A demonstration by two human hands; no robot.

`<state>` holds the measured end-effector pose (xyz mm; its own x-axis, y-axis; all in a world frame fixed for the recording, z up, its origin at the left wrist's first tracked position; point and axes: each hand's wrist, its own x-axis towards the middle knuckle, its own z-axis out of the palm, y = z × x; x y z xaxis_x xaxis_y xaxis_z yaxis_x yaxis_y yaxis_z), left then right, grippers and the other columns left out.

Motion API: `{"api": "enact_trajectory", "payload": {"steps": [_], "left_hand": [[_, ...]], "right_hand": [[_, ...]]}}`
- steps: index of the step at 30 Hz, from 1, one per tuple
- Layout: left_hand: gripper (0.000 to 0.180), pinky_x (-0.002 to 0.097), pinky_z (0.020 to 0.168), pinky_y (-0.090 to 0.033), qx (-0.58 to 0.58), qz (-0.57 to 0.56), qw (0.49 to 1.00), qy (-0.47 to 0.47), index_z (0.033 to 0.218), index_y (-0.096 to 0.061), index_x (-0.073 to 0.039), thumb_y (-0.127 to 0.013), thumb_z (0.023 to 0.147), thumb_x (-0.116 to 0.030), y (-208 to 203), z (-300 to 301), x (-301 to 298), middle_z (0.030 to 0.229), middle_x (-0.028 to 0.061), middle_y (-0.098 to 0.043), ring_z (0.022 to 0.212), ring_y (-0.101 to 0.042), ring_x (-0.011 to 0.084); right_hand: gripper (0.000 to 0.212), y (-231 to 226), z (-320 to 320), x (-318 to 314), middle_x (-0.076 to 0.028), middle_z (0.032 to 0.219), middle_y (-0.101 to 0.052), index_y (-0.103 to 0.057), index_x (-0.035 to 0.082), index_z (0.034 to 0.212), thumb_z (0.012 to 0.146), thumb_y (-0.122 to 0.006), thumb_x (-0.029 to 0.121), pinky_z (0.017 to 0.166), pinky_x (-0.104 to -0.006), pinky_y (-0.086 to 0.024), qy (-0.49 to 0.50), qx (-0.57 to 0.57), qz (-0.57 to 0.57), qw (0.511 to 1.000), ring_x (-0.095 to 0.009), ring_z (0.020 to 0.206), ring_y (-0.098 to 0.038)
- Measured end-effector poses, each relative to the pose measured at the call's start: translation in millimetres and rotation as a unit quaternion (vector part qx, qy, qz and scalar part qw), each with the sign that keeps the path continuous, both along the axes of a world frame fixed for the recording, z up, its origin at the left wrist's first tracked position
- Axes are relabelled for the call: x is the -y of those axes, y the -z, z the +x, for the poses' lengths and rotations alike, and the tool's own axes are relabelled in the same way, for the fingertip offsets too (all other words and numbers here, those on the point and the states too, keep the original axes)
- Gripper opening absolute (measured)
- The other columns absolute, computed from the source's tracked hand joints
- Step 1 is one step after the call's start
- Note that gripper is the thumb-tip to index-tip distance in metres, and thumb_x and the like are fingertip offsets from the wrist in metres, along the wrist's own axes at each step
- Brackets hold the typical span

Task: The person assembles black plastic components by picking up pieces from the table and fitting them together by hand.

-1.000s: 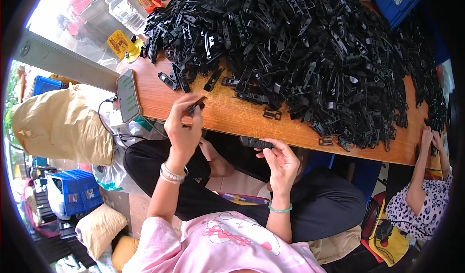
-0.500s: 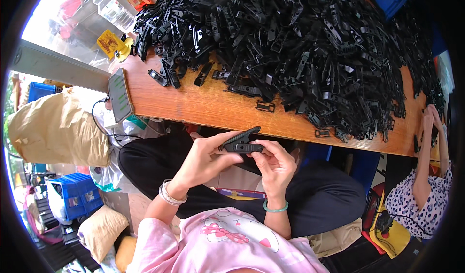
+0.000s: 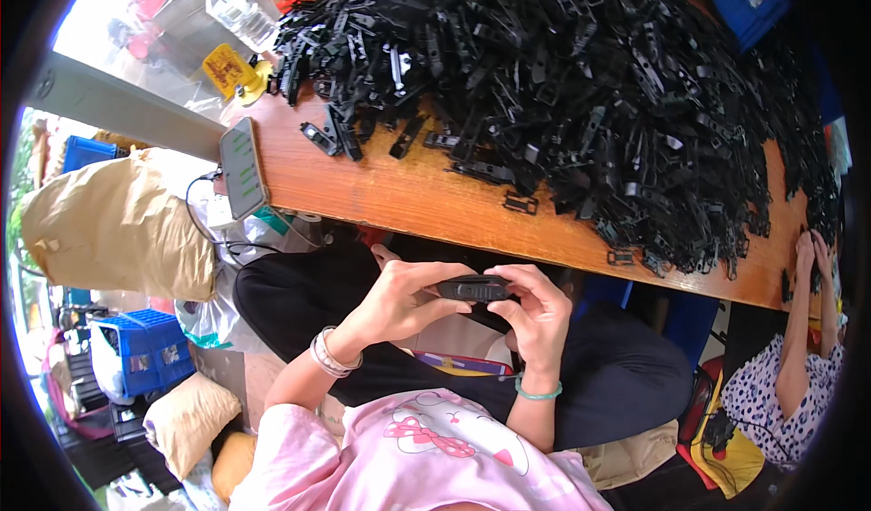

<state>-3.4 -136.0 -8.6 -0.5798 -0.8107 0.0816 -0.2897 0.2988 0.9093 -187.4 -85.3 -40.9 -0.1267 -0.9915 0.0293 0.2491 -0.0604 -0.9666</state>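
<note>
Where half a second ago the left hand [image 3: 399, 298] was pushing a black piece in at an angle, that piece now lies flat and level, a single black plastic clip [image 3: 474, 288] bridged between both hands at the centre of the frame. A second back, that same hand was up at the table edge picking from the heap; now it sits low, below the wooden table [image 3: 408, 198]. Left thumb and fingers are closed on the clip's left end. The right hand [image 3: 537, 316] curls over the right end, fingertips pressed down on top, thumb underneath, a snug pinch with no gap showing. Above them, the big pile of black clips [image 3: 581, 85] fills the upper half of the frame. A phone [image 3: 243, 167] rests on the table's left corner. At the far right edge, another person's hands [image 3: 810, 255] are raised by the table.
</note>
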Motion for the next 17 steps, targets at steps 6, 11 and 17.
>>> {"api": "enact_trajectory", "payload": {"steps": [6, 11, 17], "left_hand": [[0.017, 0.0300, 0.069, -0.050, 0.025, 0.010, 1.000, -0.014, 0.089, -0.066, 0.001, -0.070, 0.079, -0.013, -3.7, 31.6, 27.7, 0.080, 0.0102, -0.067, 0.074, -0.065, 0.0194], [0.009, 0.0326, 0.062, -0.049, 0.211, -0.187, 0.910, -0.303, 0.090, -0.064, 0.002, -0.061, 0.082, -0.002, -9.3, 89.6, 94.1, 0.082, 0.0147, -0.065, 0.067, -0.063, 0.0266], [0.022, 0.0373, 0.086, -0.048, 0.217, -0.217, 0.839, -0.450, 0.103, -0.066, -0.002, -0.052, 0.086, -0.005, 8.1, 162.7, 203.5, 0.097, 0.0205, -0.067, 0.093, -0.065, 0.0287]], "right_hand": [[0.024, 4.1, -0.8, 1.8, -0.007, 0.084, -0.064, -0.068, -0.002, 0.097, 0.074, -0.073, -0.001, 0.059, -0.0207, -0.044, -0.045, -0.140, -0.018, 0.989, -0.011, 0.064, -0.055], [0.024, 4.2, -2.8, 4.4, -0.008, 0.082, -0.062, -0.067, -0.004, 0.097, 0.073, -0.070, -0.007, 0.054, -0.0192, -0.045, -0.144, -0.221, 0.060, 0.963, -0.008, 0.065, -0.059], [0.027, 20.2, 4.3, 4.1, -0.010, 0.094, -0.062, -0.065, -0.003, 0.102, 0.075, -0.067, -0.008, 0.056, -0.0195, -0.051, -0.094, -0.298, 0.098, 0.945, -0.013, 0.069, -0.065]]}}
